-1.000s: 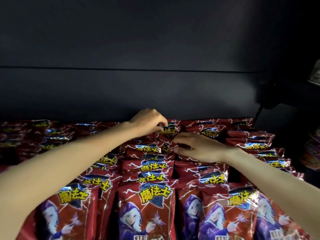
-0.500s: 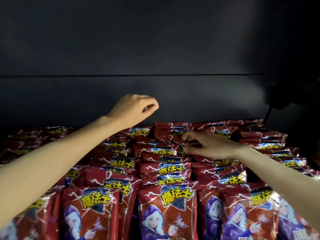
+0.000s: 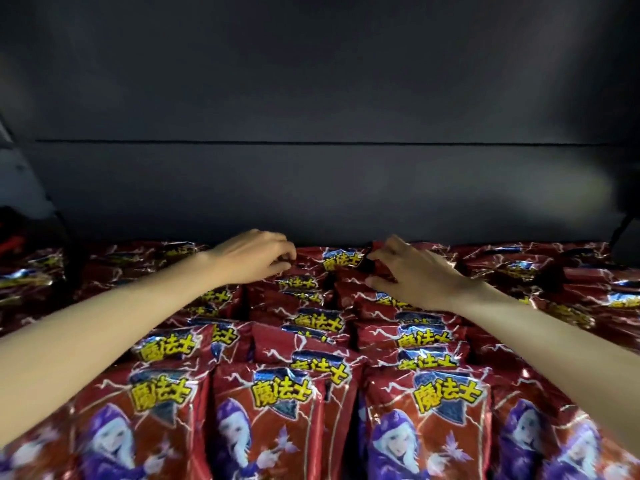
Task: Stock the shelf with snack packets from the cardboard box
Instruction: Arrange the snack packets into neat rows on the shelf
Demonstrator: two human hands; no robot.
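Both hands at the rearmost packet [image 3: 341, 259]. Left hand [image 3: 254, 256] grasps its left edge, right hand [image 3: 412, 271] pinches its right corner.

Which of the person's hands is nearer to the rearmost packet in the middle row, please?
Right. The right hand has its fingers at the rearmost packet's right edge; the left hand sits slightly further off its left side.

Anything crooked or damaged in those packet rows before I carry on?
Nothing torn or spilled. The middle row is a bit ragged, its packets leaning unevenly and overlapping. The left hand and right hand are at the rearmost packet, by the back panel.
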